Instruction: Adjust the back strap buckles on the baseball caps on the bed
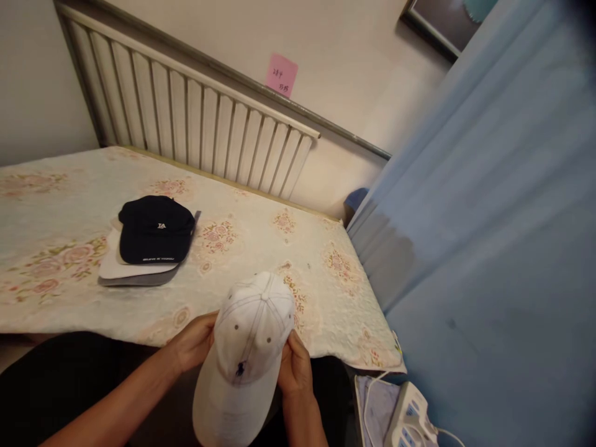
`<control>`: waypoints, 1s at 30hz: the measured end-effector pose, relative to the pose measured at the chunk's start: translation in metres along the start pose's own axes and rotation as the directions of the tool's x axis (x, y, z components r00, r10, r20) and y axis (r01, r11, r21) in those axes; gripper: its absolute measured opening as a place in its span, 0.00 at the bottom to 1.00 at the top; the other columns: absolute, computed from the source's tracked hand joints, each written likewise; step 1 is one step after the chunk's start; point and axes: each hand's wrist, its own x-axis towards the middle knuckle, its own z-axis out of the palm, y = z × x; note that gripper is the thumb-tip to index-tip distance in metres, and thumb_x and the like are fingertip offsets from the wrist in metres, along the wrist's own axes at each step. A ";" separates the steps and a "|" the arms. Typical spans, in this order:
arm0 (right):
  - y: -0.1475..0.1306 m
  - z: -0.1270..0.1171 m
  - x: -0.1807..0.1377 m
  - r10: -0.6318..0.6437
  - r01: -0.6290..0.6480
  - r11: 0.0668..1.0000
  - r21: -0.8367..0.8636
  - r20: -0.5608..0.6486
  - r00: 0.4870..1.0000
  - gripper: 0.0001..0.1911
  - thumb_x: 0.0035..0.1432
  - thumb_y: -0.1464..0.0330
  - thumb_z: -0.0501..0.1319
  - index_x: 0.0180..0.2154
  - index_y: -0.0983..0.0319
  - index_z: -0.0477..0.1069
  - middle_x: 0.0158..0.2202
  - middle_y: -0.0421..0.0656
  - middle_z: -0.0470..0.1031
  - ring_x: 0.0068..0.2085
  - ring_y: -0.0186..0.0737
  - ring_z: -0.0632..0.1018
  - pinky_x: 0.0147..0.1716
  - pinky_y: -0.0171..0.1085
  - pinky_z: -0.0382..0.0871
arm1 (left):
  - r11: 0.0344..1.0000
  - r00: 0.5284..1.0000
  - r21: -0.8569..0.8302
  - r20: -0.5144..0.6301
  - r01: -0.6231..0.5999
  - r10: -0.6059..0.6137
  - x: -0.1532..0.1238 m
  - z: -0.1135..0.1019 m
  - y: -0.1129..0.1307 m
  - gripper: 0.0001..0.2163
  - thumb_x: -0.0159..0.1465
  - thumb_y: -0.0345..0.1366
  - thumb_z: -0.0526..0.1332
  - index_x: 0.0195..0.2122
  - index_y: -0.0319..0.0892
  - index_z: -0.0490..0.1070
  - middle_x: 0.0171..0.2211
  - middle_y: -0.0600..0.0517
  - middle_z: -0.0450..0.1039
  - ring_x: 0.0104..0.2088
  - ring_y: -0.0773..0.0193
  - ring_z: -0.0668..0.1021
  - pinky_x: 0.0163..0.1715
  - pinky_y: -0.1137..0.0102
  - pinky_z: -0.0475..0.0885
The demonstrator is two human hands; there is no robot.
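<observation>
A white baseball cap (246, 354) with a small dark logo is held over my lap, brim toward me. My left hand (195, 341) grips its left side, fingers curled round the edge. My right hand (293, 366) grips its right side the same way. Further off on the flowered bedspread (261, 248) lies a stack of caps, a black cap (156, 230) on top of a white one and a grey one.
A white radiator (195, 118) runs along the wall behind the bed, with a pink sticky note (281, 74) above it. A blue curtain (488, 217) hangs on the right. A white power strip (410, 416) sits at the lower right.
</observation>
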 end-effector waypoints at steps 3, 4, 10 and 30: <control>0.000 -0.003 0.003 -0.033 0.033 0.999 -0.013 -0.021 0.999 0.14 0.51 0.69 0.67 0.42 0.59 0.76 0.41 0.40 0.81 0.44 0.36 0.79 0.54 0.38 0.66 | 0.997 0.998 -0.049 -0.021 0.055 -0.056 0.004 -0.004 -0.002 0.14 0.55 0.29 0.61 0.44 0.39 0.76 0.31 0.47 0.81 0.38 0.48 0.82 0.40 0.61 0.75; 0.000 -0.004 0.003 -0.034 0.034 0.999 -0.005 -0.028 0.999 0.13 0.51 0.69 0.67 0.42 0.59 0.76 0.41 0.40 0.81 0.44 0.36 0.79 0.54 0.38 0.66 | 0.997 0.998 -0.058 -0.028 0.059 -0.060 0.005 -0.005 -0.002 0.15 0.55 0.29 0.61 0.44 0.39 0.76 0.31 0.47 0.81 0.38 0.48 0.82 0.39 0.61 0.75; 0.003 0.001 -0.006 0.000 0.002 0.998 0.055 -0.036 0.999 0.13 0.50 0.70 0.67 0.41 0.62 0.76 0.39 0.42 0.81 0.42 0.38 0.79 0.50 0.38 0.68 | 0.999 0.998 0.003 -0.057 0.036 -0.036 0.011 -0.004 -0.001 0.14 0.56 0.31 0.61 0.44 0.40 0.76 0.33 0.46 0.81 0.37 0.47 0.82 0.37 0.59 0.76; 0.008 0.012 -0.065 0.039 -0.027 0.995 -0.093 0.129 0.991 0.27 0.47 0.67 0.65 0.51 0.61 0.70 0.52 0.50 0.74 0.52 0.52 0.75 0.48 0.49 0.70 | 0.994 0.994 -0.010 -0.018 0.108 -0.109 0.046 0.010 0.009 0.16 0.59 0.35 0.58 0.48 0.39 0.72 0.33 0.45 0.81 0.38 0.47 0.81 0.40 0.58 0.75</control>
